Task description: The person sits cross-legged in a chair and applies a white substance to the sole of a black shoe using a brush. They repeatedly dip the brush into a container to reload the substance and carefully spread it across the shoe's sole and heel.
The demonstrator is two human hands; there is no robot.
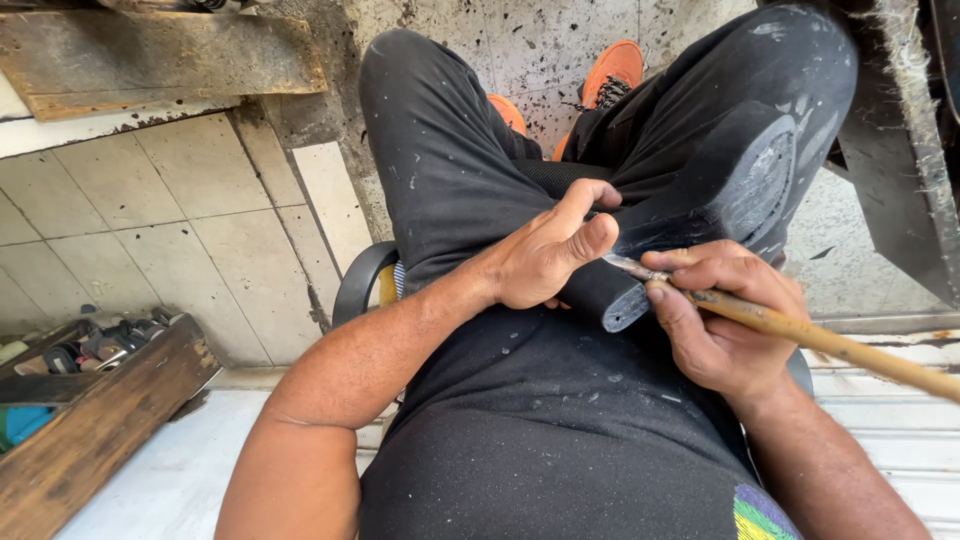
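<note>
Two hands point(640, 290) work a scuffed, glue-streaked black shoe sole point(700, 215).

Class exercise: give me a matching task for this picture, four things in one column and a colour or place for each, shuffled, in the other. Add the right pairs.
Things
1. shoes
2. shoe sole
3. brush handle
4. wooden tray

Descriptions
A. black, held by the left hand
B. orange
C. bottom left, by the tiled wall
D. tan, in the right hand

Pairs: 1-B, 2-A, 3-D, 4-C
</note>
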